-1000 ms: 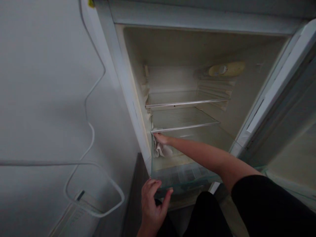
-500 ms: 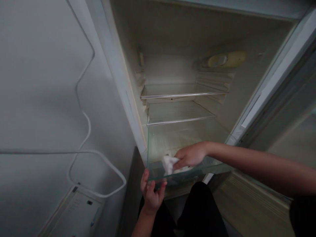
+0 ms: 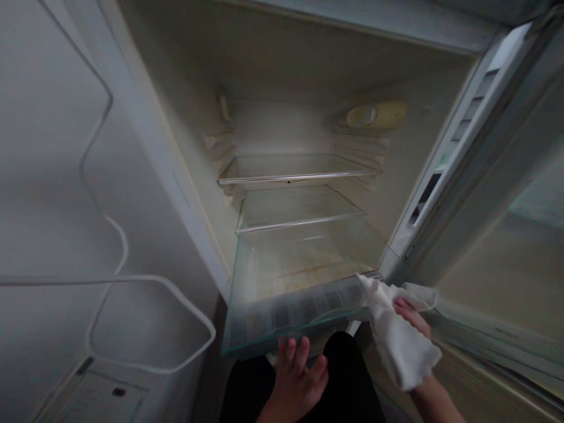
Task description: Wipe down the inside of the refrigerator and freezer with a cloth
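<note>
A glass shelf [image 3: 299,252] juts out of the fridge over my knees, its greenish front edge facing me. Just below that edge is my left hand [image 3: 299,373], fingers spread and holding nothing; whether a fingertip touches the glass I cannot tell. My right hand [image 3: 414,317] grips a crumpled white cloth [image 3: 400,346] at the shelf's right front corner. The cloth hangs down over the wrist and hides part of that hand.
Two more glass shelves, an upper one [image 3: 299,167] and a lower one [image 3: 295,208], sit deeper inside the fridge. A yellowish lamp cover [image 3: 379,114] is on its right wall. The open door [image 3: 506,247] stands at right. A white cable [image 3: 176,296] loops at left.
My right hand has moved right with the cloth, from the middle of the glass to its right corner. My left hand has let go of the left front corner and shifted right. The view has shifted.
</note>
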Action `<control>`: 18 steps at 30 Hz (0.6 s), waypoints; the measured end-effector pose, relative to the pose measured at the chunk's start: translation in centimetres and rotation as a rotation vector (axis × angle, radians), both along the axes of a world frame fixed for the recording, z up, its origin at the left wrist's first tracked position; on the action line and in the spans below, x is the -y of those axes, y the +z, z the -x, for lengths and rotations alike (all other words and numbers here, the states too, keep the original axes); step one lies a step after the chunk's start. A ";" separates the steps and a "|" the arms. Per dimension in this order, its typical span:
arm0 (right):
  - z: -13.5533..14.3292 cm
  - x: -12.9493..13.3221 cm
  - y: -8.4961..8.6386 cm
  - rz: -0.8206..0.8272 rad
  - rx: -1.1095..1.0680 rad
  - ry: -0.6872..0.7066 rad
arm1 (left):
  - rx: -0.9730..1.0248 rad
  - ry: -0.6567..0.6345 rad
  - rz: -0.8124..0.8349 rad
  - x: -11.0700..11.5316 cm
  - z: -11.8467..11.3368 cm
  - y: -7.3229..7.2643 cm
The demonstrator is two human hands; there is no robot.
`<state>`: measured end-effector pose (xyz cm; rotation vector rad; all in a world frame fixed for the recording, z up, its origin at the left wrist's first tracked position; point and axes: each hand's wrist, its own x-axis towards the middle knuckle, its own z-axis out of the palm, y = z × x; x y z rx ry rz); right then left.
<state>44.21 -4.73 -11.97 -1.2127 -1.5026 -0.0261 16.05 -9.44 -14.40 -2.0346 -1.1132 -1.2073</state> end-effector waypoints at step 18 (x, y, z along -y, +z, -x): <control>7.4 -13.2 1.3 0.148 0.116 0.244 | -0.138 0.267 0.373 -14.6 -0.1 7.0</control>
